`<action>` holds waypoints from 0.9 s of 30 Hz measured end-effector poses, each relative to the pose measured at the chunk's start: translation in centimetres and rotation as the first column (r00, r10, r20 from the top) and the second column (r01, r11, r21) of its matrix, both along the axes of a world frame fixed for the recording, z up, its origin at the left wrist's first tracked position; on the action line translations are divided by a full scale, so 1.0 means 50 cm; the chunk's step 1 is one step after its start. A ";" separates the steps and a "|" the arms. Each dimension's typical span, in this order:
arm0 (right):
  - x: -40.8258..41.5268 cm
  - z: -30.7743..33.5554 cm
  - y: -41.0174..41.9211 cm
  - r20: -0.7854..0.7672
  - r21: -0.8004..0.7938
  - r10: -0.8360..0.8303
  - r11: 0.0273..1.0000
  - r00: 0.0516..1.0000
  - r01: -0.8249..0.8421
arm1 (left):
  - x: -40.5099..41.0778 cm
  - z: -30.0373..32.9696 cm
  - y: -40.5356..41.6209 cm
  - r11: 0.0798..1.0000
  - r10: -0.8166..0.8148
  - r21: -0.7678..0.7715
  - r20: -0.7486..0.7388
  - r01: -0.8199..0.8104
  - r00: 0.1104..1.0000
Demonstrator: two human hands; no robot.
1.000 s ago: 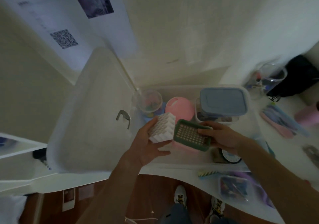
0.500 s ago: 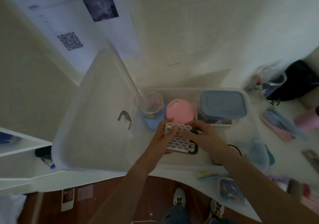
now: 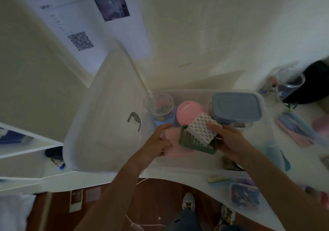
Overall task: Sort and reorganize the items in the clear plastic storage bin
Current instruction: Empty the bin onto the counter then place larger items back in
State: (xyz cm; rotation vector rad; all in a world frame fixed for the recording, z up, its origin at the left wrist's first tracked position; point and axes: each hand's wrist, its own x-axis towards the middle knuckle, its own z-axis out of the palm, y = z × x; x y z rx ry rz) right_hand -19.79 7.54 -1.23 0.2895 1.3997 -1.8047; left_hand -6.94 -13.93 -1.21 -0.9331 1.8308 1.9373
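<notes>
The clear storage bin [image 3: 199, 92] stood on the white worktop [image 3: 178, 174], with its lid [image 3: 106, 109] open and leaning to the left of the bin. Inside the bin, at the back wall, there were a clear cup [image 3: 158, 103], a pink round object [image 3: 190, 112] and a box with blue lid [image 3: 236, 106], in one row from left to right.

In front of the pink round object, the right hand [image 3: 229, 140] held a white lattice block [image 3: 203, 129] together with a green grid tray [image 3: 195, 141]; the thumb lay on the block and the fingers were curled around both. The block rested tilted on the tray. The left hand [image 3: 156, 144] was to the left of the tray, and its fingers were curled on a pale pink flat piece [image 3: 173, 148] that lay under the tray.

Outside the bin, to its right, a black bag [image 3: 313, 83] and a clear jar [image 3: 288, 83] stood on the worktop. In front of the bin lay a small comb [image 3: 218, 179].
</notes>
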 end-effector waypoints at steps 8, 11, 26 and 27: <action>-0.015 0.029 0.049 -0.001 -0.039 -0.099 0.994 0.995 0.099 | -0.045 0.029 0.032 0.990 0.115 0.082 0.014 -0.116 0.993; -0.025 0.085 0.078 -0.042 -0.130 -0.125 0.984 0.991 0.119 | -0.101 0.068 0.082 0.985 0.115 0.141 -0.098 -0.101 0.988; -0.168 0.201 0.656 -0.118 -0.156 -0.403 0.910 0.907 0.384 | -0.387 0.157 0.707 0.975 -0.045 0.203 -0.209 0.088 0.977; -0.172 0.167 0.680 -0.091 -0.145 -0.416 0.904 0.905 0.401 | -0.401 0.120 0.742 0.987 -0.065 0.134 -0.158 0.087 0.985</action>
